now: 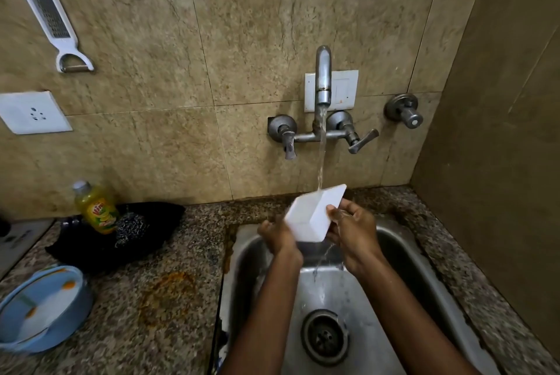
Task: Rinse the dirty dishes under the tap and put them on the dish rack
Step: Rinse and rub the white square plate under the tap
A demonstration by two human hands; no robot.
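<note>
A white square dish [312,214] is held tilted over the steel sink [403,256], right under the running tap [323,77]. The water stream [321,159] hits the dish's upper edge and runs off below it. My left hand [277,236] grips the dish's left side. My right hand [353,229] holds its right side, thumb on the front face. A blue dish rack [39,311] with a white plate in it stands on the counter at the far left.
A yellow dish-soap bottle [96,206] and a scrubber [131,227] sit on a dark cloth [91,246] left of the sink. The sink drain [325,336] lies below my arms. A grater-peeler [50,15] hangs on the wall; tap handles [359,139] flank the spout.
</note>
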